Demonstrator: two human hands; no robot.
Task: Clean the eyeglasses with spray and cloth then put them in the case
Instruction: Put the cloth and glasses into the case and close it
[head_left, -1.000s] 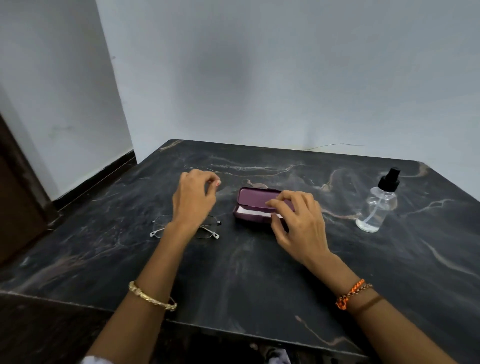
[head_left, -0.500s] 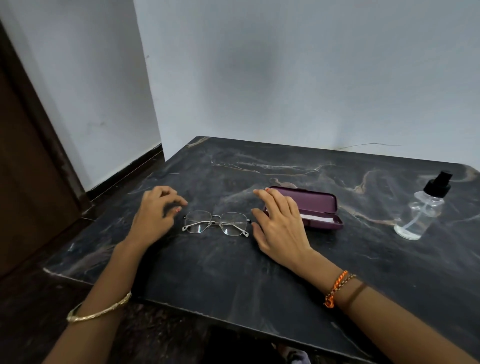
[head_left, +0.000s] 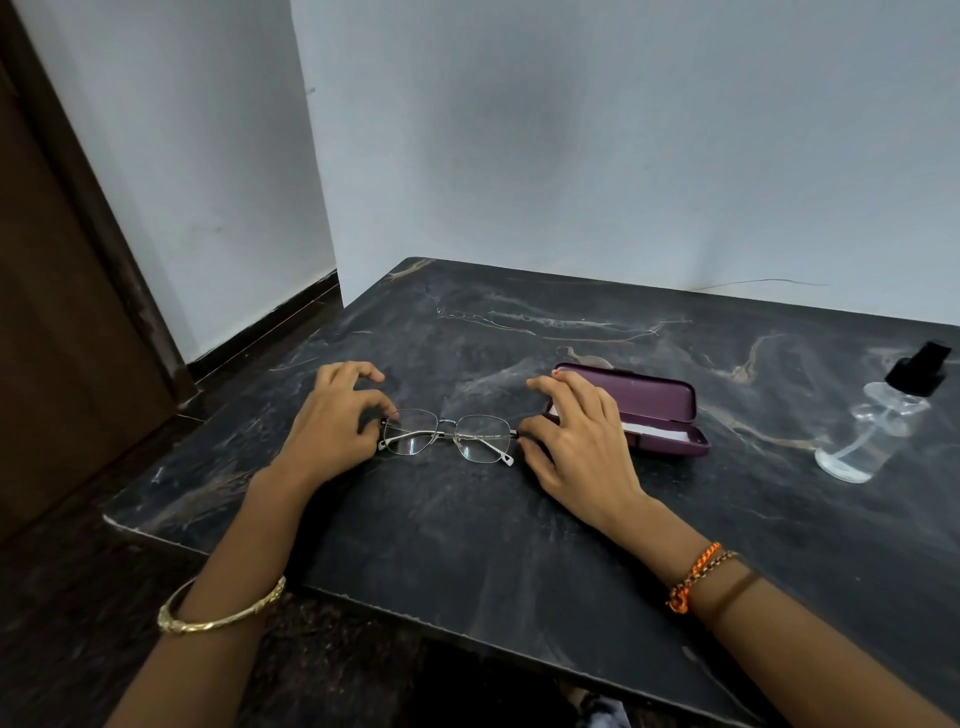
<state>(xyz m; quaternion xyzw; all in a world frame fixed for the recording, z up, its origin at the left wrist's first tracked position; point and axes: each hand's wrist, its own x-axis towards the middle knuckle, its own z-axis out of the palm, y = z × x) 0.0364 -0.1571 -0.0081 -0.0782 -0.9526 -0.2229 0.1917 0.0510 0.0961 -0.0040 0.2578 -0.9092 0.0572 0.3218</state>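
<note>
Hands close in on the glasses

Glasses (head_left: 449, 435) lie folded near the table's (head_left: 467, 545) left edge, lenses up. Left hand (head_left: 332, 426) curls at the frame's left end, fingertips touching it; whether it grips, I cannot tell. Right hand (head_left: 576, 441) sits at the right end, fingers loosely spread, thumb by the hinge. Case (head_left: 644, 415) lies open just behind it. Spray bottle (head_left: 878, 426) stands toward the right edge.

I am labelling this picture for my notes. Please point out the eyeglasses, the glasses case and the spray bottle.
eyeglasses (head_left: 451, 434): head view, on the bridge between the two lenses.
glasses case (head_left: 649, 402): head view, on the inside of the open purple lid.
spray bottle (head_left: 865, 441): head view, on the clear body below the black cap.
</note>
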